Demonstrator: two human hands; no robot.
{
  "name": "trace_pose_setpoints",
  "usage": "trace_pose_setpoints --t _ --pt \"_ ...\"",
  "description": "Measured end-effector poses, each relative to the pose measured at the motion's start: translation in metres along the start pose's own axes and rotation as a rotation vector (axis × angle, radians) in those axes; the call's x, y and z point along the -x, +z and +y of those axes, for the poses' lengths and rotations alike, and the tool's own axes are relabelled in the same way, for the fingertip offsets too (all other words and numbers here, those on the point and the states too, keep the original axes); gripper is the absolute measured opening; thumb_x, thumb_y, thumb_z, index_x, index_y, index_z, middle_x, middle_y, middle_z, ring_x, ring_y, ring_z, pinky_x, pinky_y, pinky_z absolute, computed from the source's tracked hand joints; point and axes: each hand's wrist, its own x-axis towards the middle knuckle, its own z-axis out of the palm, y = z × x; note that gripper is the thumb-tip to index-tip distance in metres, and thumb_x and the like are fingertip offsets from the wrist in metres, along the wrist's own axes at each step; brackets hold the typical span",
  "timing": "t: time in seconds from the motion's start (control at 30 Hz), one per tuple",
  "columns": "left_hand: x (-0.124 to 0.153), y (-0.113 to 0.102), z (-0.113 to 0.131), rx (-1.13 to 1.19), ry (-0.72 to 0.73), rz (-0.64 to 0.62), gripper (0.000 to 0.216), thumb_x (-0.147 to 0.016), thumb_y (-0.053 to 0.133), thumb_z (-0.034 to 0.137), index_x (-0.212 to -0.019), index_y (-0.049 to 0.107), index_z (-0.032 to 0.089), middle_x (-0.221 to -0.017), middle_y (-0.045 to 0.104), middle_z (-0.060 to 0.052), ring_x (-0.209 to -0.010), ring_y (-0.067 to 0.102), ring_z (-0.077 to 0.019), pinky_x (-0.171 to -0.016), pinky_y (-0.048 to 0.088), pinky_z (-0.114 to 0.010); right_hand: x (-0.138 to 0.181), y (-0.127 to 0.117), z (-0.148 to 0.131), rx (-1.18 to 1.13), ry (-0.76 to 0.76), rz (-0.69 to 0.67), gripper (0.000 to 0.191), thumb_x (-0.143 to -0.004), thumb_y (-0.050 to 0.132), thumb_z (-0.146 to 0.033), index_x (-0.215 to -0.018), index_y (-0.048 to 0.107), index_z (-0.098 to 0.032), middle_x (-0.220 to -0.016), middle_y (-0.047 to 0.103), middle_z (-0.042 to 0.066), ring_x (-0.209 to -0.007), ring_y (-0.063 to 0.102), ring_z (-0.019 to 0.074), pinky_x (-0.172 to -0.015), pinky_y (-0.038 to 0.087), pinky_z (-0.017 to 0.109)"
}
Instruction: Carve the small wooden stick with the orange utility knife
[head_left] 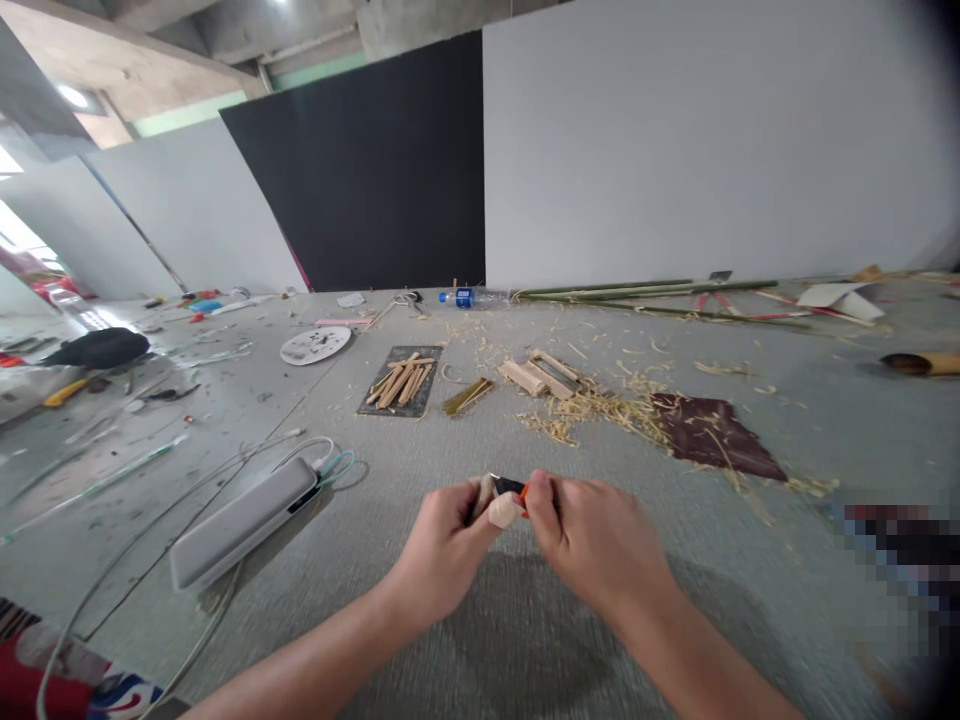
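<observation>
In the middle of the head view my two hands meet just above the grey surface. My right hand (600, 530) is closed round the orange handle of a utility knife (509, 485); its black front part and blade tip point left. Closed as well, my left hand (442, 545) sits at the blade end, pale wrapping (505, 510) on its thumb. What its fingers grip is hidden. Ahead lie split bamboo pieces (522, 378), a greenish bamboo strip (466, 397) and curly shavings (622, 412). Thin cut sticks (403, 384) are heaped on a dark mat (366, 408).
A power bank (244, 520) with cables lies left. Right of the shavings is a dark red cloth or sheet (712, 435). Farther back are a white disc (315, 345), a plastic bottle (465, 298), green bamboo poles (637, 289) and a bamboo tube (934, 364). Panels stand behind.
</observation>
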Motion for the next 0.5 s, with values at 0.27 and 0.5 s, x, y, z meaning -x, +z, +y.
trace_pose_setpoints --t 0.27,0.5 --pt "-0.0005 -0.0024 0.0007 -0.042 0.07 -0.025 0.053 -0.092 0.058 0.062 -0.069 0.034 0.021 -0.065 0.027 0.006 -0.063 0.023 -0.0109 -0.055 0.02 -0.027 0.0008 0.0 -0.0006 -0.035 -0.031 -0.025 0.062 -0.106 0.021 -0.04 -0.068 0.067 -0.022 -0.065 0.072 0.005 -0.057 0.064 0.0184 -0.054 0.019 0.032" --pt "0.0005 -0.0036 -0.0019 -0.035 0.065 -0.009 0.054 -0.091 0.06 0.062 -0.068 0.033 0.021 -0.065 0.026 0.006 -0.063 0.022 -0.0113 -0.055 0.019 -0.027 0.0004 0.0008 -0.0002 -0.021 -0.009 -0.048 0.064 -0.105 0.019 -0.042 -0.068 0.068 -0.022 -0.064 0.071 0.007 -0.056 0.064 0.0196 -0.054 0.018 0.032"
